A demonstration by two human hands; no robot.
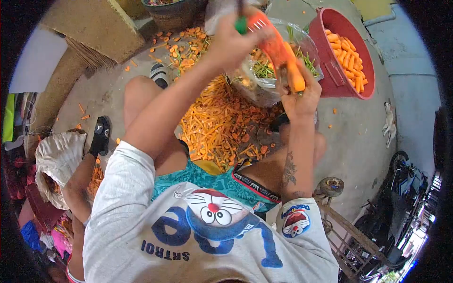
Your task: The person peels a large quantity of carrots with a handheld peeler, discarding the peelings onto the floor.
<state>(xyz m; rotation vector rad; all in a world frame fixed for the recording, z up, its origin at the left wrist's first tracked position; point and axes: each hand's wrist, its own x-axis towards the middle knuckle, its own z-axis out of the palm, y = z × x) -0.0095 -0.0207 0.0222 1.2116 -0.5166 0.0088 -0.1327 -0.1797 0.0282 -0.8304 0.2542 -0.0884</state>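
My left hand point(231, 47), blurred by motion, is closed at the upper middle around a tool with a green part point(241, 25); its exact kind is smeared. Beside its fingers runs a long red-orange piece point(264, 29) with pale slits, slanting down toward my other hand. My right hand point(302, 92) grips a bright orange carrot point(296, 78), fingers wrapped round its lower end. Beneath both hands lies a clear plastic bag point(309, 47) with green stem ends inside. A heap of carrot sticks and peelings point(212, 118) covers the floor between my legs.
A red tub point(325, 80) full of carrots stands at the upper right. A dark bucket point(172, 16) is at the top. A cat point(390, 125) lies by the right wall. A metal trolley point(349, 226) is at lower right. Another person's leg point(78, 188) and a white sack point(59, 155) are left.
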